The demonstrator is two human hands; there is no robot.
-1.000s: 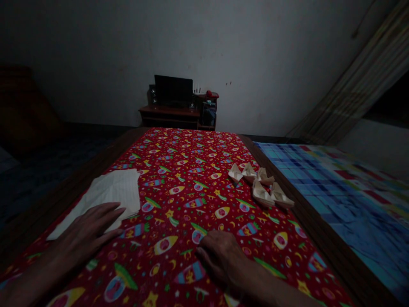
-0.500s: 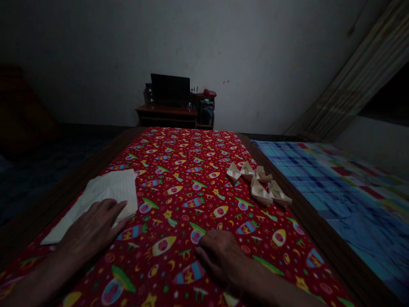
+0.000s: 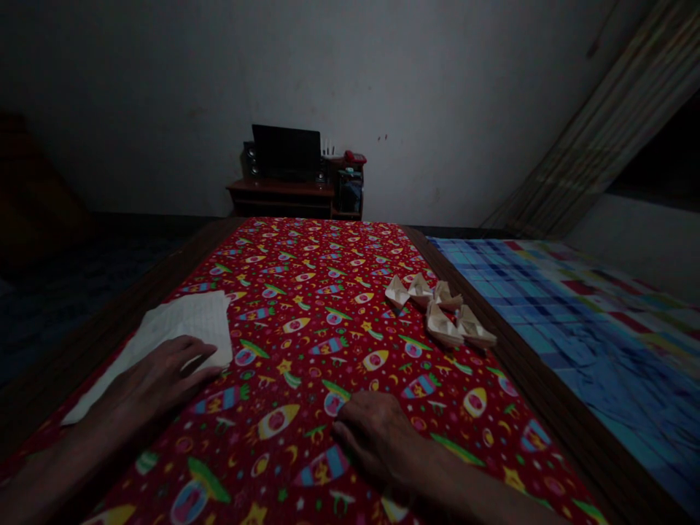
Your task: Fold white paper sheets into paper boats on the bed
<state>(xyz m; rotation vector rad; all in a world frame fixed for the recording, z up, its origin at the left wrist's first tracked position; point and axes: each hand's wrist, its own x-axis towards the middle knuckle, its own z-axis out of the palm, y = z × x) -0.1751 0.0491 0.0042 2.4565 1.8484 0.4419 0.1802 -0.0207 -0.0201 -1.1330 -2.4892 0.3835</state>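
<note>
1. Your left grip (image 3: 164,373) has drawn its thumb up toward the index finger, by the near corner of the paper stack (image 3: 186,318); your right grip (image 3: 378,430) stays put.
2. Left fingers spread slightly over the stack beneath; whether they pinch a sheet, you cannot tell. Right ones curl on the desk (image 3: 190,261).
3. Catching several edges could lift sheets together.
4. Sweeping your right grip forward-right could scatter the folded paper shapes (image 3: 442,329) beyond it.

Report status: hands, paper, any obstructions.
Left hand over paper stack. Right hand curled on red cover. Five folded paper shapes lie apart from both hands.
</note>
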